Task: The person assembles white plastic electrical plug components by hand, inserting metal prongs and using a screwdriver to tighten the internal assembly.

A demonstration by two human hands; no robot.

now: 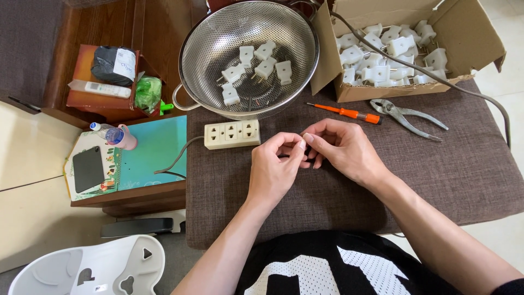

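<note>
Pinching something small and dark between their fingertips, the left hand [275, 166] and right hand [341, 147] meet over the brown cushioned surface [469, 175]. Both are closed in a fine pinch on what looks like a thin dark wire end [307, 155], though it is mostly hidden by the fingers and I cannot tell exactly what it is. I'd judge it light, thin and bendy, easy to let slip, best held close to its tip with finger pads.

Far left, a small wooden shelf [82, 98] carries a remote control [101, 89] and a green bag [148, 93]; below it a bottle [112, 134] rests on a turquoise board [155, 150]. A cream power strip [232, 134] lies just beside the left hand, its cord trailing off the cushion. Behind it sits a metal colander [218, 33] holding a few white plugs [265, 68]. An orange screwdriver [346, 113] and pliers [406, 117] lie just beyond the right hand, near a cardboard box [475, 33] full of more plugs. A grey cable [480, 95] crosses the box and runs off right; nothing blocks the hands.
</note>
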